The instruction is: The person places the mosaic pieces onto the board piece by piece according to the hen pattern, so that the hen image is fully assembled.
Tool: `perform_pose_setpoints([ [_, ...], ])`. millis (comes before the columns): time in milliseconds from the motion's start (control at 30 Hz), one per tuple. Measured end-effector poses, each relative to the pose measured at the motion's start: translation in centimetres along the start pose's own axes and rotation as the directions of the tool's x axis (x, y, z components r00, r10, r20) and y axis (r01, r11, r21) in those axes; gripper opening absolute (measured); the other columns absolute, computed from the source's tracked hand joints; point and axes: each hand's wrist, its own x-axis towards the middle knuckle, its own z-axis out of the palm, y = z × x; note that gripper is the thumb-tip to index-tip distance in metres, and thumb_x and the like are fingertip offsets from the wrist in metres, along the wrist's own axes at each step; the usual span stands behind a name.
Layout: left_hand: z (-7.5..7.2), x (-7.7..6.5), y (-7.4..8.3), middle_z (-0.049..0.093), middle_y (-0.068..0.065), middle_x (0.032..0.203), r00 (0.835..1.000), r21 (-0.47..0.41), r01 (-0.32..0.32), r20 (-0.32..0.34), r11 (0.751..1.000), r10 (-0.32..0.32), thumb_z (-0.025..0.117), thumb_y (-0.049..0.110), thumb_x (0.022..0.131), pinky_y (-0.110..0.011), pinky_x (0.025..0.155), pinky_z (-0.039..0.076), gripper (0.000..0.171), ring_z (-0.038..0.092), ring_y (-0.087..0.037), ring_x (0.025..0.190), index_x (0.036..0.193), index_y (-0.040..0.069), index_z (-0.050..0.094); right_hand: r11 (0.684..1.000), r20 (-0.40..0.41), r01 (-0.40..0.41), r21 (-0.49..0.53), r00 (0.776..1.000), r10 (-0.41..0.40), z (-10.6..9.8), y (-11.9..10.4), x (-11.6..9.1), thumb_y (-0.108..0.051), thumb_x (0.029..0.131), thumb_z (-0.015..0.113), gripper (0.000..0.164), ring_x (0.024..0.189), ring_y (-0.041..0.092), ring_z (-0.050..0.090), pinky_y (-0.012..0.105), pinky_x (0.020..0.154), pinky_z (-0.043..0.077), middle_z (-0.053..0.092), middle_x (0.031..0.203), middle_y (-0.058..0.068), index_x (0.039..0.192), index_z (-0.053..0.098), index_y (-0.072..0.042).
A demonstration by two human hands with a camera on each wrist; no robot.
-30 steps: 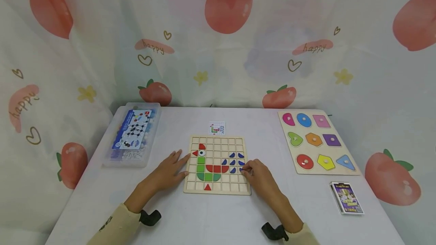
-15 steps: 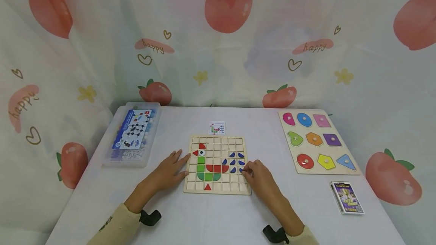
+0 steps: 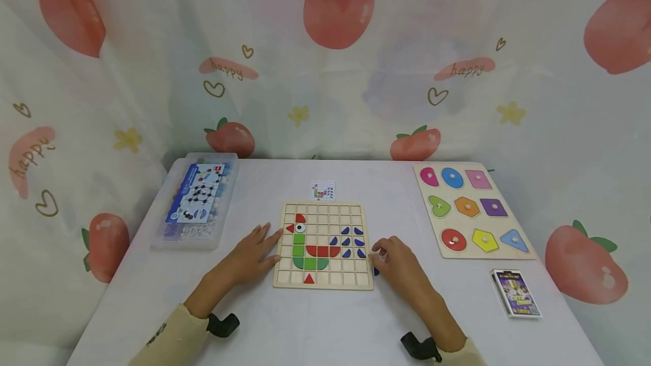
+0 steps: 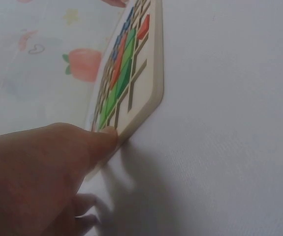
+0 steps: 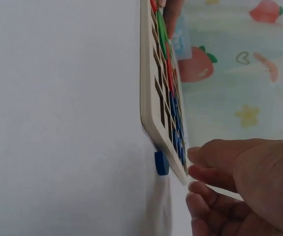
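Note:
A wooden grid board (image 3: 330,282) lies on the table, with coloured pieces set in its cells as a bird-like figure: red, green, and several blue ones (image 3: 346,240) at the right. My left hand (image 3: 250,256) rests at the board's left edge, fingers spread; its thumb touches the rim in the left wrist view. Just off the right edge is my right hand (image 3: 399,264), fingers loosely bent, nothing seen between them in the right wrist view (image 5: 230,182). A loose blue piece (image 5: 161,163) sits on the table against the board, partly hidden by that hand in the head view.
A small picture card (image 3: 322,190) lies behind the board. At the left stands a clear plastic case (image 3: 216,233) with a blue label. A wooden shape puzzle (image 3: 442,247) and a card deck (image 3: 516,293) are at the right, on the white tablecloth (image 3: 315,332).
My right hand has drawn back right from the lowest right blue piece, which stays in its cell. A loose blue piece beside the board now shows. The left hand keeps its place.

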Motion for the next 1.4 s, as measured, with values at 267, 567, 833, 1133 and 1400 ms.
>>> perform_pose_setpoints([
  [267, -0.2, -0.1, 0.1, 0.026, -0.019, 0.173, 1.000, -0.009, -0.009, 0.000, 1.000, 0.009, 0.062, 0.040, 0.105, -0.063, 0.125, 0.028, 0.068, 0.020, -0.044, 0.161, 0.166, 0.020, 0.038, 0.997, 0.134, -0.058, 0.049, 0.990, 0.051, -0.6, 1.1, -0.7, -0.020, 0.092, 0.083, 0.024, 0.084, 0.016, 0.055, 0.028, 0.072, 0.052, 0.060, 0.091, 0.002, 0.111, 0.074, -0.009],
  [567, -0.1, 0.0, 0.0, 0.026, -0.019, 0.173, 1.000, -0.007, -0.011, 0.000, 1.000, 0.011, 0.061, 0.040, 0.105, -0.063, 0.126, 0.028, 0.068, 0.020, -0.044, 0.161, 0.166, 0.019, 0.038, 0.998, 0.144, -0.009, 0.058, 0.990, 0.001, -0.9, 1.8, -1.1, -0.006, 0.095, 0.076, 0.017, 0.083, 0.015, 0.053, 0.025, 0.069, 0.049, 0.057, 0.090, 0.001, 0.111, 0.072, -0.008],
  [833, -0.5, -0.3, 0.2, 0.026, -0.019, 0.173, 1.000, -0.018, -0.011, 0.004, 1.000, 0.011, 0.062, 0.040, 0.105, -0.063, 0.126, 0.027, 0.068, 0.019, -0.045, 0.161, 0.165, 0.019, 0.038, 0.999, 0.095, -0.039, 0.002, 0.995, 0.039, -0.4, 1.7, -1.2, -0.010, 0.094, 0.079, 0.014, 0.084, 0.017, 0.055, 0.033, 0.078, 0.056, 0.059, 0.090, 0.003, 0.105, 0.070, -0.006],
  [1133, -0.7, -0.2, 0.3, 0.025, -0.019, 0.173, 1.000, -0.021, -0.007, 0.004, 1.000, 0.007, 0.062, 0.041, 0.105, -0.064, 0.126, 0.027, 0.068, 0.018, -0.044, 0.161, 0.165, 0.020, 0.038, 0.997, 0.025, -0.047, 0.053, 0.999, 0.046, -0.9, 2.7, -0.9, -0.012, 0.099, 0.074, 0.007, 0.086, 0.017, 0.059, 0.032, 0.078, 0.057, 0.068, 0.096, 0.004, 0.104, 0.076, -0.007],
  [1400, -0.6, -0.3, 0.4, 0.027, -0.020, 0.173, 1.000, -0.025, -0.014, -0.007, 1.000, 0.014, 0.063, 0.038, 0.105, -0.065, 0.125, 0.028, 0.067, 0.020, -0.045, 0.160, 0.164, 0.018, 0.040, 0.995, 0.046, -0.088, 0.054, 0.995, 0.086, -1.2, 2.8, -0.8, -0.013, 0.095, 0.076, 0.015, 0.085, 0.019, 0.058, 0.035, 0.077, 0.057, 0.063, 0.095, 0.008, 0.106, 0.073, -0.002],
])
